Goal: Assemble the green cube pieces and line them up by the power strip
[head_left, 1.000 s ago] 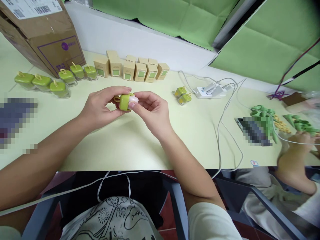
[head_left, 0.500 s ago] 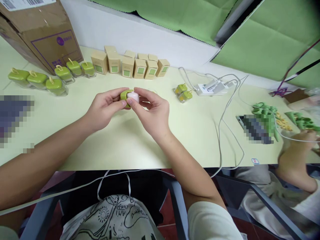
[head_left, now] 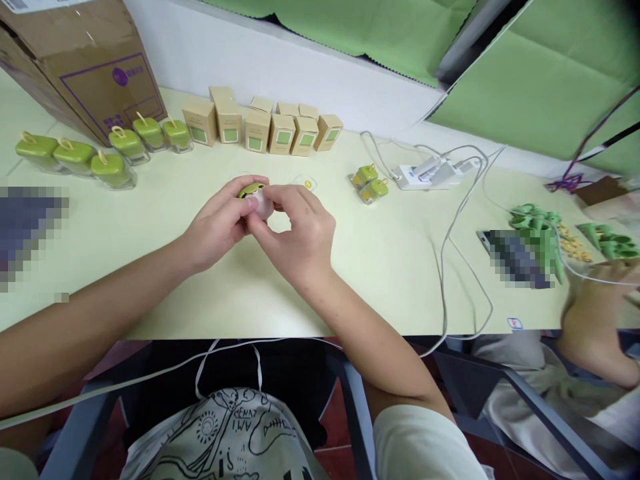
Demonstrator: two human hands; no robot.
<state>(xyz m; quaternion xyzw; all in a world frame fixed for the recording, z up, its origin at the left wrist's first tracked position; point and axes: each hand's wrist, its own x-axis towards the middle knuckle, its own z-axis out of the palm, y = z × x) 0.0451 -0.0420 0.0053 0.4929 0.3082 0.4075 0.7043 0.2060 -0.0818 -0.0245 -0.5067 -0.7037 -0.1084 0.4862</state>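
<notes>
Both hands meet over the middle of the pale yellow table (head_left: 260, 293). My left hand (head_left: 220, 223) is closed round a small green-lidded case (head_left: 251, 189), of which only the top edge shows. My right hand (head_left: 295, 230) pinches a pale pink-white piece (head_left: 262, 205) pressed against that case. A small clear bit with a yellow dot (head_left: 308, 183) lies on the table just behind my right hand.
Several tan boxes (head_left: 260, 127) line the back, beside a cardboard carton (head_left: 85, 60). Several green-lidded clear cases (head_left: 103, 150) stand at left. Two more cases (head_left: 369, 183), a power strip (head_left: 430, 175) with cables, green parts (head_left: 537, 223) and another person's hand (head_left: 595, 313) are at right.
My hands have sunk closer to the table and closed tighter round the green case. The pale piece has gone further into it, and less of the case shows.
</notes>
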